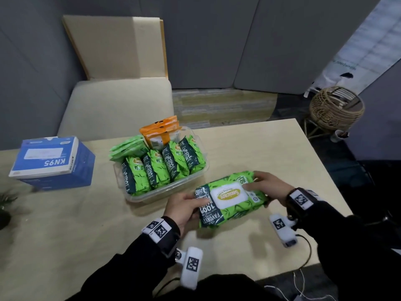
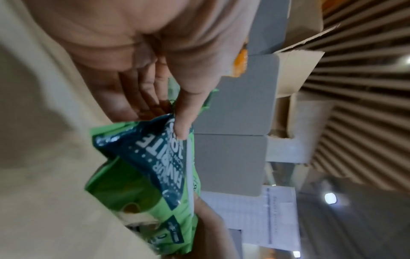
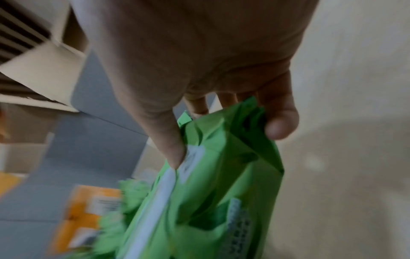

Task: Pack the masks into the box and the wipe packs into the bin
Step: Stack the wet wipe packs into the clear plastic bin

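Note:
A green wipe pack (image 1: 230, 200) with a white flip lid is held just above the table between both hands. My left hand (image 1: 184, 206) grips its dark-printed end (image 2: 150, 157), thumb on top. My right hand (image 1: 264, 187) grips the other end (image 3: 221, 157), thumb on the lid side and fingers behind. The clear plastic bin (image 1: 160, 193) stands just beyond, packed with several upright green wipe packs (image 1: 165, 164) and orange packs (image 1: 161, 132) at its back. A blue KN95 mask box (image 1: 52, 162) sits closed at the table's left.
A beige chair (image 1: 117, 107) with a cardboard sheet (image 1: 117, 46) leaning on it stands behind the table. A wicker basket (image 1: 336, 107) sits on the floor at the right. A cable (image 1: 308, 253) trails at the table's near right edge (image 1: 325, 266). A dark plant (image 1: 6, 205) shows at the far left.

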### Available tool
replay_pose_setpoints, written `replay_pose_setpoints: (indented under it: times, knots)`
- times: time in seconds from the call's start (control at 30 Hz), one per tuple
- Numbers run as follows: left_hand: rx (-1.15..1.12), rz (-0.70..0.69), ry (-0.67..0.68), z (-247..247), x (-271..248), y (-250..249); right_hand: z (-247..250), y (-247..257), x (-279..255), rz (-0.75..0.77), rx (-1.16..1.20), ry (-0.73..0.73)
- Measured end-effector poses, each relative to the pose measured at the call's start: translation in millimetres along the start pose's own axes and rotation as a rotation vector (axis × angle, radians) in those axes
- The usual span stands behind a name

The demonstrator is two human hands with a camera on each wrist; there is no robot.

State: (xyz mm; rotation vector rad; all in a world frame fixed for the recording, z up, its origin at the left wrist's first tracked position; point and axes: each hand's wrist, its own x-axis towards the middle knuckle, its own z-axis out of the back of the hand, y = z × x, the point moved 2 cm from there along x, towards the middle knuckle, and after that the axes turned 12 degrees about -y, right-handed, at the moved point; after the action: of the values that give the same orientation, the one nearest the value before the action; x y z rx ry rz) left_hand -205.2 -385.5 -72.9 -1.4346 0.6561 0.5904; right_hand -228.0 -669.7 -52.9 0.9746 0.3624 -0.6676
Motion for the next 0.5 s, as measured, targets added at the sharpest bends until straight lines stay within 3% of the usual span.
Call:
replay_pose_setpoints:
  times: [0.13, 0.3, 0.4, 0.5]
  knots:
    - [-0.115, -0.200, -0.058, 25.4, -30.6, -47.3, 19.6, 52.5, -24.8, 0.195, 0.233, 0.030]
    - [-0.269, -0.373, -0.264, 92.0, -27.2, -95.1, -26.0, 136.5, -10.2, 0.372, 0.314, -0.049]
    - [-0.309, -0.429, -0.389, 123.9, -11.9, -117.9, -64.8, 178.8, 5.4, 0.373, 0.243, -0.036]
    - [-0.092, -0.482, -0.568, 141.3, 14.0, -113.1, -90.1, 193.2, 20.9, 0.347, 0.050, -0.046]
